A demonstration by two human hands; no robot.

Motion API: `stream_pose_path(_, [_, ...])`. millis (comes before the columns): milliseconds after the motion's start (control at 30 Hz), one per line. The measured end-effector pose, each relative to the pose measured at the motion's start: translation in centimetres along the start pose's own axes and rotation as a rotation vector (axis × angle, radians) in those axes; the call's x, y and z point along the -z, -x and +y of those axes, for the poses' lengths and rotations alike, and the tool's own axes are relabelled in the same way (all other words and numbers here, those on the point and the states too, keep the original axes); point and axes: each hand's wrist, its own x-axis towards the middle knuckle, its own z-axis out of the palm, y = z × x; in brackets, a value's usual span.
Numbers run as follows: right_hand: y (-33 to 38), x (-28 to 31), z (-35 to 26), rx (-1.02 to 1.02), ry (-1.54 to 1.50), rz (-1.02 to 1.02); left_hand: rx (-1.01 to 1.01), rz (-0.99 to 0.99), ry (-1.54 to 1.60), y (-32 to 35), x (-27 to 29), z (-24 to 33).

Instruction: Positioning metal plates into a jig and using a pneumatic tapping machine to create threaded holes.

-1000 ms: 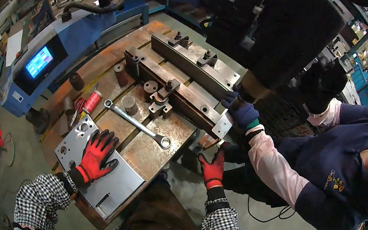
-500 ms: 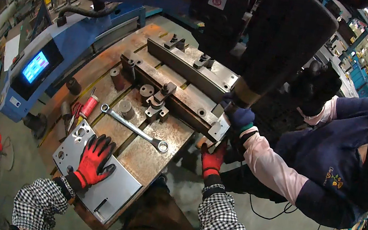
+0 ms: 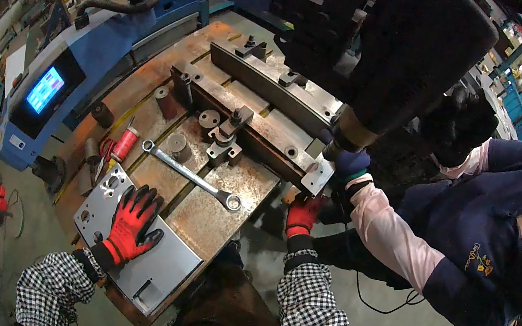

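My left hand (image 3: 134, 228), in a red and black glove, lies flat with its fingers spread on a grey metal plate (image 3: 167, 259) that has round holes and a slot. My right hand (image 3: 302, 215), gloved alike, is at the near right end of a long steel bar (image 3: 258, 137), just below a small shiny metal piece with holes (image 3: 319, 176). Its fingers are mostly hidden there, so their grip cannot be made out. A co-worker's dark-gloved hand (image 3: 350, 164) is beside that piece, under a dark machine head (image 3: 354, 131).
A ring spanner (image 3: 193, 178) lies on the slotted machine table (image 3: 208, 213). Near it are a clamp block (image 3: 228, 133), short metal cylinders (image 3: 179, 146) and a red-handled tool (image 3: 125, 144). A second bar (image 3: 259, 88) runs behind. A blue control panel with a lit screen (image 3: 47, 90) stands left.
My left hand stays on the plate. My right hand has shifted slightly upward, further beneath the small metal piece. The view has tilted a little.
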Motion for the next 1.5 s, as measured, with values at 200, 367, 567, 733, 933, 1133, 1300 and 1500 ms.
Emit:
stream_pose_path(200, [0.0, -0.8, -0.9, -0.229, -0.054, -0.012, -0.013, -0.015, -0.041, 0.3, -1.0, -0.8])
stream_pose_path(367, [-0.1, -0.7, -1.0, -0.197, 0.005, 0.022, -0.026, -0.006, -0.048, -0.4, -0.8, -0.5])
stream_pose_path(567, [0.3, -0.9, -1.2, -0.237, 0.011, 0.031, 0.016, -0.017, 0.015, -0.7, 0.1, 0.3])
stream_pose_path(733, [0.5, -1.2, -0.7, -0.218, 0.012, 0.038, 0.021, -0.024, 0.026, -0.4, 0.6, 0.4])
stream_pose_path(933, [0.4, -1.5, 0.1, -0.285, 0.025, -0.026, 0.023, -0.027, -0.009, 0.2, -0.3, -0.6])
stream_pose_path(1133, [1.1, -1.8, -0.2, -0.223, 0.076, 0.061, 0.014, -0.019, -0.006, -0.2, -0.4, -0.6])
stream_pose_path(1300, [0.9, -1.6, 0.0, -0.197, 0.033, 0.053, -0.009, -0.037, -0.013, -0.1, -1.0, -1.2])
stream_pose_path(1500, [0.6, -2.2, 2.0, -0.313, 0.035, -0.088, -0.008, -0.019, -0.033, 0.2, -1.1, -1.2])
